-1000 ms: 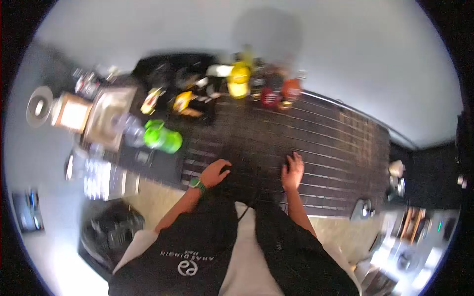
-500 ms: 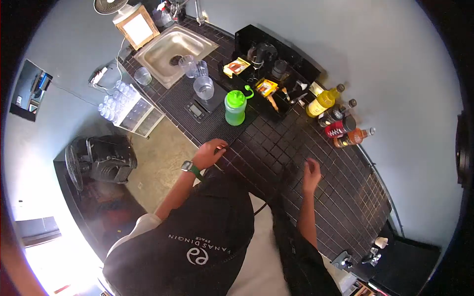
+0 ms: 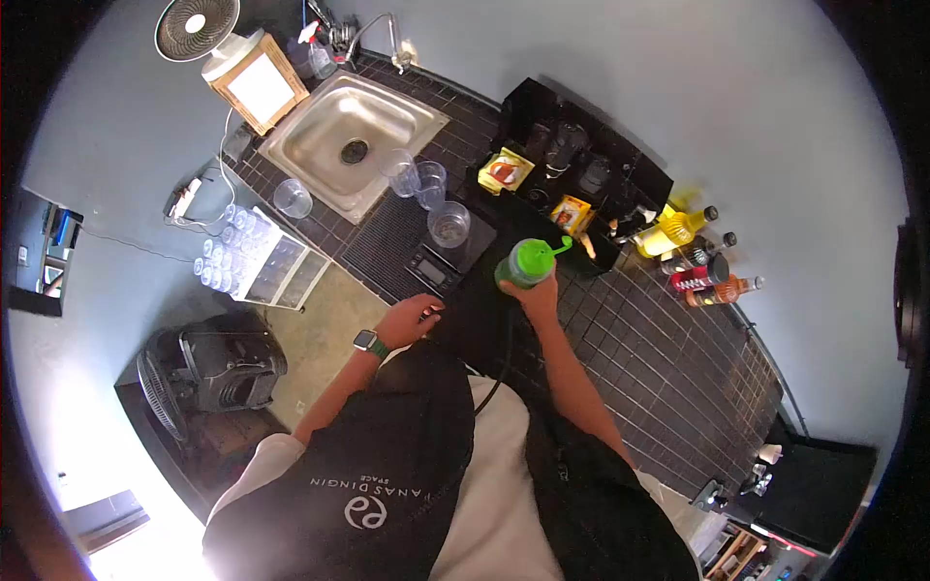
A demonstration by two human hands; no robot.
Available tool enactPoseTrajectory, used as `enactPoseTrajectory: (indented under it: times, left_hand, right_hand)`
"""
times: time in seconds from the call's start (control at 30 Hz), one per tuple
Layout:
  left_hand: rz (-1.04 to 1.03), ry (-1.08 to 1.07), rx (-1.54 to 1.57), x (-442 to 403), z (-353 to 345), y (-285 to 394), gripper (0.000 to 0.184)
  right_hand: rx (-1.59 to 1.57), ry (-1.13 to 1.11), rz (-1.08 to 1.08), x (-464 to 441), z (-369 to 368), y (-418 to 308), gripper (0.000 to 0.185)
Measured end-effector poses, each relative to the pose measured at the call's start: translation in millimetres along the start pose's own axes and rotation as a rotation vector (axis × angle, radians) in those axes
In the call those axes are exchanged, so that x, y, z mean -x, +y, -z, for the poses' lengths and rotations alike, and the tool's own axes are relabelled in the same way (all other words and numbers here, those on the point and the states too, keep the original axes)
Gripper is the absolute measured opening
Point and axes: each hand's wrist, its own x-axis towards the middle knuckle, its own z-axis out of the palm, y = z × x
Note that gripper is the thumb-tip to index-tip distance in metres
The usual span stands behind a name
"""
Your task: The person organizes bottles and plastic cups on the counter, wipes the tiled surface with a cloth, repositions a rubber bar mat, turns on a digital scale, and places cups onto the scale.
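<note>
My right hand (image 3: 539,298) is wrapped around a translucent squeeze bottle (image 3: 532,259) with a bright green lid and spout. Fingers cover much of the bottle's lower side. My left hand (image 3: 409,321), with a watch (image 3: 366,340) on its wrist, hovers by the counter's near edge. Its fingers curl loosely with a gap to the thumb, and nothing shows in them. Just beyond it lies a small digital scale (image 3: 433,272) on a black ribbed mat (image 3: 387,247). A clear cup (image 3: 449,225) stands behind the scale, with two more clear cups (image 3: 399,172) farther back.
A steel sink (image 3: 426,118) is set into the tiled counter (image 3: 630,339). Behind the bottle stands a black organizer (image 3: 528,102) with packets and tools. Several syrup bottles (image 3: 678,232) line the wall side. At left are a rack of cups (image 3: 281,271) and a fan (image 3: 197,27).
My right hand has moved left and away from my body and taken hold of the green-lidded bottle. My left hand stays near the counter edge. The camera view has shifted.
</note>
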Motion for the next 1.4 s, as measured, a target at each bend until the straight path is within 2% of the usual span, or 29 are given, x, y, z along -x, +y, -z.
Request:
enactPoseTrajectory:
  times: [0.23,0.3,0.37,0.4,0.43,0.5,0.57,0.6,0.63,0.7,0.77,0.83,0.97,1.03,1.17,1.23,1.4]
  left_hand:
    - [0.005,-0.054,-0.046,-11.3,27.1,-29.0,0.025]
    - [-0.001,-0.069,-0.075,-26.6,20.8,-30.6,0.025]
    - [0.077,0.240,-0.082,-32.4,19.7,-24.3,0.025]
    - [0.016,0.365,-0.106,-38.5,16.0,-25.3,0.024]
    - [-0.004,0.338,-0.101,-42.2,14.3,-26.7,0.024]
    - [0.091,0.380,-0.031,-50.9,5.3,-31.6,0.021]
    - [0.066,0.234,-0.011,-58.7,-0.4,-37.7,0.019]
    - [0.077,0.178,-0.044,-58.3,-3.7,-29.5,0.017]
    - [0.095,0.134,-0.085,-56.4,-8.1,-19.9,0.016]
    - [0.033,0.087,-0.065,-55.4,-23.0,-6.9,0.015]
    - [-0.002,0.072,-0.053,-53.9,-35.1,3.5,0.015]
    - [0.029,-0.003,-0.048,-51.0,-51.4,15.6,0.015]
    - [0.104,0.054,0.005,-36.4,-84.5,40.3,0.016]
    - [0.148,0.099,0.000,-24.9,-99.5,55.7,0.016]
    - [0.283,0.226,-0.061,13.5,-131.2,60.9,0.015]
    - [0.404,0.236,-0.061,36.9,-143.6,61.2,0.018]
    - [0.465,0.252,-0.109,56.6,-149.4,53.0,0.015]
  right_hand:
    - [0.102,0.160,-0.087,12.7,3.3,16.0,0.075]
    - [-0.045,0.260,-0.005,32.6,16.6,21.0,0.069]
    - [-0.102,0.316,-0.038,56.1,41.1,31.9,0.064]
    - [-0.160,0.352,-0.052,66.1,56.2,37.5,0.059]
    - [-0.133,0.402,-0.064,76.7,72.8,41.3,0.058]
    - [-0.033,0.579,-0.122,97.5,111.2,58.4,0.060]
    - [0.007,0.739,-0.191,111.5,153.1,63.2,0.062]
    - [0.148,0.819,-0.255,118.1,176.2,76.8,0.073]
    - [0.160,0.861,-0.262,124.3,200.7,83.4,0.073]
    - [0.147,0.969,-0.123,128.7,244.9,97.2,0.076]
    - [0.124,1.025,-0.122,127.3,294.0,140.3,0.079]
    - [0.263,1.101,-0.151,112.8,336.8,150.4,0.082]
    - [0.287,1.152,-0.168,70.6,407.0,165.8,0.087]
    - [0.173,1.136,-0.119,48.0,439.9,186.6,0.089]
    - [0.218,1.079,-0.081,6.3,485.6,223.9,0.091]
    - [0.254,0.981,-0.145,-11.5,500.3,241.3,0.090]
    - [0.178,1.011,-0.196,-29.1,492.4,238.1,0.087]
